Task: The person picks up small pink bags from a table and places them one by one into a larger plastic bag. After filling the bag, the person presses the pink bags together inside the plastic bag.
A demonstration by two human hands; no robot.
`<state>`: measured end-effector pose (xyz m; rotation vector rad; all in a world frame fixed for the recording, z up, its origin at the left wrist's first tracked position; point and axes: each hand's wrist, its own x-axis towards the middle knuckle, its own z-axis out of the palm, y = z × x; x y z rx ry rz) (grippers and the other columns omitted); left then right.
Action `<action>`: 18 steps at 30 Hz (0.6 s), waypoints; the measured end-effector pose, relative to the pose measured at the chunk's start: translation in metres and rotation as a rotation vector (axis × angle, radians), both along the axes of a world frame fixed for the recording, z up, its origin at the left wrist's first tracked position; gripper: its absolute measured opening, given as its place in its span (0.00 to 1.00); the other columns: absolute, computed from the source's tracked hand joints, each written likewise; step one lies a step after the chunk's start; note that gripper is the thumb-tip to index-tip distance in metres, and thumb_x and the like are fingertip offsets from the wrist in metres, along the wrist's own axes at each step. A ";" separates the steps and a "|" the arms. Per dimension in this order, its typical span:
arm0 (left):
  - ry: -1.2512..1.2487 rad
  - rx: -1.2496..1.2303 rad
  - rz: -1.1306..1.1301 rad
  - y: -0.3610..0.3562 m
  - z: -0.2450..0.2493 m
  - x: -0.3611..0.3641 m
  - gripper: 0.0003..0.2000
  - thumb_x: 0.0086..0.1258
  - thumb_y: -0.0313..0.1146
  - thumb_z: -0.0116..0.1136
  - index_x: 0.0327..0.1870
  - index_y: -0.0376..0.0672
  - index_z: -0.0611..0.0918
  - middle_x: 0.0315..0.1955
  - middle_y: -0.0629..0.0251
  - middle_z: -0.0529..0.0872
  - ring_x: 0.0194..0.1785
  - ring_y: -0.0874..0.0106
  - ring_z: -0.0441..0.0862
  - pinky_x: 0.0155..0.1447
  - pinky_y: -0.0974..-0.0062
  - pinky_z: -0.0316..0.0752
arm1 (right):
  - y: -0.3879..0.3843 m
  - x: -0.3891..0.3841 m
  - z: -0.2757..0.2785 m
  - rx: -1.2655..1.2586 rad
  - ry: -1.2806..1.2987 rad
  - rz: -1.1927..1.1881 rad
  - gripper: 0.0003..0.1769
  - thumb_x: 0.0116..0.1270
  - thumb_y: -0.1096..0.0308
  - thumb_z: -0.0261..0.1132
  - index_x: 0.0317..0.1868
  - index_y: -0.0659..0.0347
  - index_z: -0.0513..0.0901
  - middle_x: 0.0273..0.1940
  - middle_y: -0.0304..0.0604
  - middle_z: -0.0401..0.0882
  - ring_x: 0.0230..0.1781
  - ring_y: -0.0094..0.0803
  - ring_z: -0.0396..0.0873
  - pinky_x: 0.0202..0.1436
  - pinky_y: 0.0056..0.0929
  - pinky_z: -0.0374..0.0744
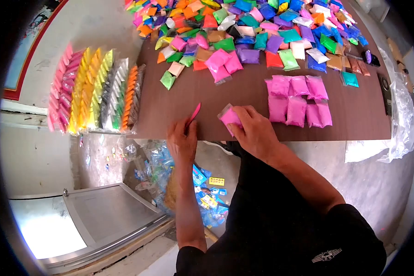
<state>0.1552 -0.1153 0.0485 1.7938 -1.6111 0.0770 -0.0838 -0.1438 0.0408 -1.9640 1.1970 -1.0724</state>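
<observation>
My left hand (182,139) is closed around a slim pink tool (195,112) with a pointed end, which juts up past the fingers. The part of it inside the hand is hidden. My right hand (256,133) pinches a small clear packet of pink filling (229,117) close to the table's front edge. Just right of that hand, several pink packets (296,110) lie in two rows. Farther back, a loose cluster of pink packets (219,63) sits in front of the mixed pile.
A big heap of many-coloured packets (271,27) covers the back of the brown table (170,103). Long sleeves of packed coloured packets (92,92) stand at the left. Plastic waste (158,168) lies on the floor below. Clear plastic sheeting (402,110) hangs at the right edge.
</observation>
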 end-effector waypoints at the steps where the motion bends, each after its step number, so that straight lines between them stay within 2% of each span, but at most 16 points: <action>1: -0.114 -0.014 -0.049 -0.005 -0.001 0.004 0.08 0.73 0.32 0.72 0.47 0.39 0.90 0.37 0.55 0.88 0.39 0.52 0.87 0.45 0.57 0.81 | 0.002 -0.001 0.000 -0.078 0.007 -0.038 0.21 0.71 0.67 0.74 0.61 0.61 0.80 0.50 0.52 0.84 0.48 0.54 0.85 0.48 0.46 0.84; 2: -0.105 -0.008 -0.050 -0.007 -0.002 0.007 0.08 0.73 0.32 0.72 0.47 0.39 0.90 0.37 0.55 0.88 0.39 0.52 0.87 0.45 0.57 0.81 | 0.004 -0.002 -0.001 -0.156 0.015 -0.075 0.20 0.70 0.66 0.74 0.58 0.59 0.81 0.54 0.51 0.82 0.52 0.53 0.84 0.49 0.47 0.83; 4: -0.005 0.140 -0.014 -0.011 0.007 0.006 0.06 0.73 0.30 0.70 0.45 0.39 0.90 0.37 0.53 0.88 0.40 0.52 0.87 0.46 0.57 0.80 | 0.011 -0.007 0.002 -0.145 0.085 -0.077 0.18 0.68 0.66 0.75 0.56 0.59 0.83 0.55 0.49 0.81 0.54 0.52 0.83 0.52 0.45 0.83; 6: 0.032 0.156 -0.048 -0.015 0.005 0.014 0.06 0.73 0.30 0.70 0.44 0.38 0.90 0.38 0.53 0.88 0.40 0.52 0.87 0.46 0.56 0.81 | 0.011 -0.009 0.000 -0.139 0.149 -0.079 0.17 0.66 0.67 0.75 0.54 0.58 0.84 0.56 0.47 0.80 0.55 0.50 0.81 0.55 0.43 0.83; 8: 0.067 0.169 -0.084 -0.019 0.004 0.017 0.05 0.73 0.29 0.70 0.43 0.38 0.89 0.38 0.53 0.89 0.40 0.51 0.87 0.46 0.56 0.81 | 0.008 -0.010 -0.002 -0.309 0.122 -0.082 0.18 0.62 0.70 0.78 0.53 0.57 0.88 0.58 0.46 0.82 0.56 0.48 0.82 0.59 0.44 0.82; 12: 0.062 0.211 -0.114 -0.022 0.005 0.020 0.04 0.73 0.28 0.69 0.42 0.37 0.89 0.37 0.53 0.88 0.40 0.51 0.87 0.46 0.56 0.80 | 0.007 -0.006 -0.004 -0.360 0.131 -0.013 0.20 0.61 0.69 0.78 0.54 0.55 0.89 0.60 0.44 0.83 0.59 0.48 0.81 0.59 0.46 0.82; 14: 0.068 0.215 -0.127 -0.023 0.005 0.021 0.04 0.73 0.28 0.69 0.42 0.37 0.88 0.37 0.53 0.88 0.40 0.51 0.87 0.46 0.56 0.80 | 0.008 -0.005 -0.006 -0.345 0.243 0.010 0.21 0.62 0.67 0.77 0.57 0.54 0.90 0.61 0.42 0.83 0.61 0.46 0.81 0.59 0.45 0.81; 16: 0.151 0.268 -0.137 -0.023 0.012 0.018 0.04 0.73 0.27 0.69 0.42 0.36 0.88 0.37 0.53 0.87 0.41 0.51 0.87 0.46 0.56 0.80 | 0.008 -0.005 -0.010 -0.353 0.270 0.018 0.21 0.63 0.66 0.77 0.57 0.54 0.89 0.62 0.41 0.82 0.61 0.44 0.81 0.58 0.43 0.80; 18: 0.120 0.271 -0.140 -0.023 0.013 0.018 0.04 0.73 0.27 0.69 0.42 0.36 0.87 0.37 0.52 0.87 0.40 0.50 0.87 0.45 0.56 0.80 | 0.007 -0.004 -0.012 -0.363 0.295 0.023 0.21 0.64 0.64 0.77 0.58 0.55 0.88 0.63 0.41 0.81 0.61 0.42 0.80 0.56 0.42 0.79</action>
